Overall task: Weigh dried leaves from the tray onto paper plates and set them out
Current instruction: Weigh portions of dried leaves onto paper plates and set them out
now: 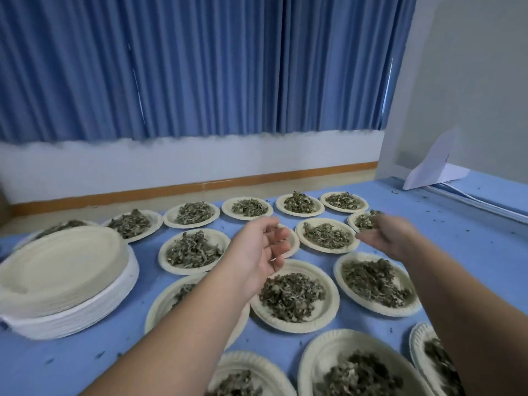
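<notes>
Several paper plates heaped with dried green leaves lie in rows on the blue table [485,241]. My left hand [264,248] hovers over the middle rows, palm turned right, fingers apart and holding nothing. It partly hides one plate [293,242] behind it. My right hand [390,238] is blurred above the plate of leaves [361,221] at the right end of the second row. Its fingertips overlap that leaf pile, so I cannot tell whether it grips any leaves. A filled plate [294,300] lies between my forearms. No tray or scale is in view.
A tall stack of empty paper plates [60,278] stands at the left of the table. Folded white paper [434,170] and a white cable [480,200] lie at the back right by a grey wall. Leaf crumbs dot the cloth. Blue curtains hang beyond the table's far edge.
</notes>
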`<state>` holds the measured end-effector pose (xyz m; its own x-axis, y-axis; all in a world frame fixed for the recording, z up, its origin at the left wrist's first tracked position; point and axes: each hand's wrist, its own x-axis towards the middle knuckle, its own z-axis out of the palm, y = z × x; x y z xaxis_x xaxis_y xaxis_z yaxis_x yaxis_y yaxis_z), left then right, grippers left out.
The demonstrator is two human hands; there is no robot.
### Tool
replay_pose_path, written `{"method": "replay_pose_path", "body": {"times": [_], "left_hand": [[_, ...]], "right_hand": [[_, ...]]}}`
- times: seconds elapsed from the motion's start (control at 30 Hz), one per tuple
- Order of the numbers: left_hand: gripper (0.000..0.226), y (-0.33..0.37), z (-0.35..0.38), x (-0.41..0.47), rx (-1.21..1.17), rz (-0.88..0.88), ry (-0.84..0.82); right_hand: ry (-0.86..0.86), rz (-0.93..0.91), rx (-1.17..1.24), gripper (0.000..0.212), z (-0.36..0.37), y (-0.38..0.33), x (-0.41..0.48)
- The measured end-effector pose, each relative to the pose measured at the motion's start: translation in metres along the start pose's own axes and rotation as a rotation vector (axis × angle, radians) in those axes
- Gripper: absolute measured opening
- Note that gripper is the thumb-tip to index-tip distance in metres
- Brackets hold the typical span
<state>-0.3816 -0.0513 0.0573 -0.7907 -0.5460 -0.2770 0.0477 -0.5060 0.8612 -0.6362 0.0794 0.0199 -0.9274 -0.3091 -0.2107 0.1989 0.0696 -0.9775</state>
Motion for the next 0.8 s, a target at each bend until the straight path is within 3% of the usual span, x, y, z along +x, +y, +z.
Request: {"method": "replay_pose_path", "body": {"times": [0.17, 0.33, 0.43, 0.57, 0.67, 0.8], "left_hand": [[0.007, 0.007, -0.033, -0.091, -0.051, 0.120, 0.048], [0.009, 0.012, -0.086, -0.205, -0.066, 0.229, 0.091], [0.013, 0.005, -0.134, -0.255, -0.027, 0.321, 0.205], [0.012, -0.012, -0.194, -0.285, 0.060, 0.455, 0.504], [0.020, -0.033, -0.231, -0.288, 0.297, 0.574, 0.734], [0.019, -0.076, -0.259, -0.271, 0.572, 0.549, 0.801]], "right_hand": [[-0.320, 0.039, 0.202, 0.017, 0.063, -0.007, -0.116], [-0.553, 0.085, 0.308, 0.037, 0.102, 0.000, -0.248], [-0.655, 0.078, 0.303, 0.043, 0.117, 0.005, -0.301], [-0.677, 0.057, 0.228, 0.042, 0.134, 0.020, -0.339], [-0.668, 0.050, 0.153, 0.040, 0.151, 0.038, -0.355], [-0.632, 0.034, -0.022, 0.042, 0.184, 0.062, -0.363]]}}
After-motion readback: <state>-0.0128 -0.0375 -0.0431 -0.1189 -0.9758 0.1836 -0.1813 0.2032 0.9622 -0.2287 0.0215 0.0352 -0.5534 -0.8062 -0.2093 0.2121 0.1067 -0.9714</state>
